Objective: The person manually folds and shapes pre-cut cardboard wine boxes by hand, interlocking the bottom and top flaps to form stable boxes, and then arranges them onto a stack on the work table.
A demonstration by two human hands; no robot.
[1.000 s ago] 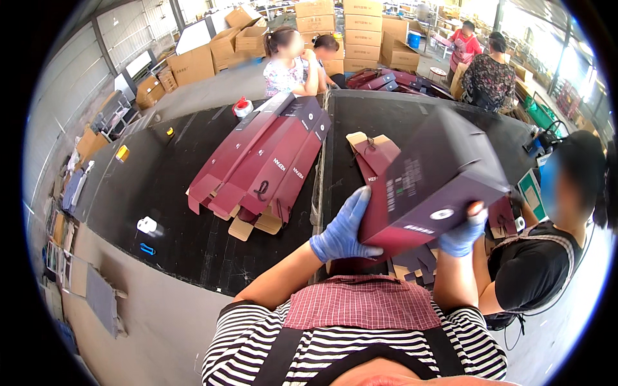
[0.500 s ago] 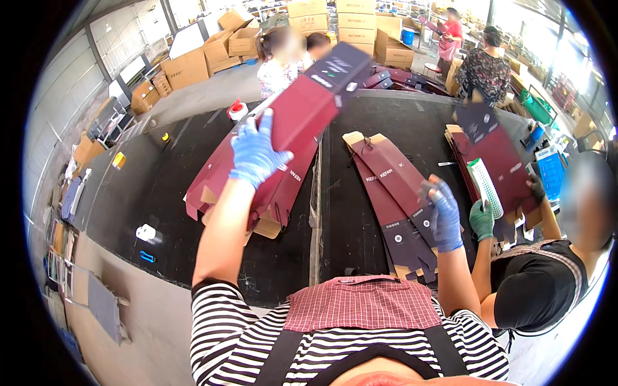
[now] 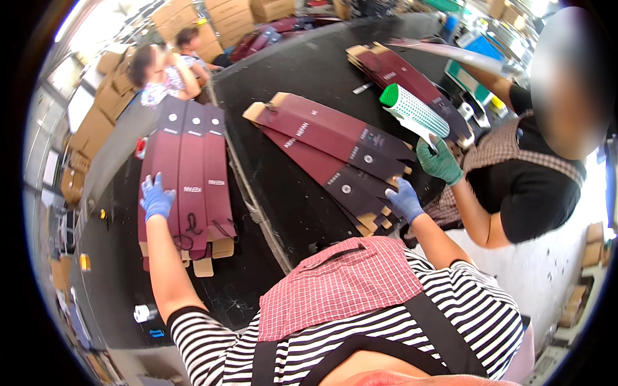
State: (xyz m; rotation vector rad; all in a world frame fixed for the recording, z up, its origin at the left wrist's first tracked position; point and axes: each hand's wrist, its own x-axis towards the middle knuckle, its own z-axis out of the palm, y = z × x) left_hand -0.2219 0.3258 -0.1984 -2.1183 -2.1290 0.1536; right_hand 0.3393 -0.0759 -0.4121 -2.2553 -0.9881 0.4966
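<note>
My left hand (image 3: pixel 157 196), in a blue glove, rests with fingers spread on the leftmost of three long maroon and dark-grey flat cartons (image 3: pixel 182 161) laid side by side on the black table. Dark cords lie over their near ends, where brown flaps stick out. At the right, my blue-gloved right hand (image 3: pixel 405 201) is at the near, dark end of a fanned pair of the same cartons (image 3: pixel 328 125), its thumb and fingers apart beside the brown end flaps. Whether it touches the flaps I cannot tell.
A co-worker at the right has a green-gloved hand (image 3: pixel 441 161) by a green-and-white dotted roll (image 3: pixel 415 110). More maroon cartons (image 3: pixel 412 80) lie beyond. A seam strip (image 3: pixel 248 186) crosses the table (image 3: pixel 283 222). Another person (image 3: pixel 168 80) sits at the far left.
The carton that my left hand held raised now lies with the others on the left. My right hand has come down to the right-hand cartons. The view has swung round.
</note>
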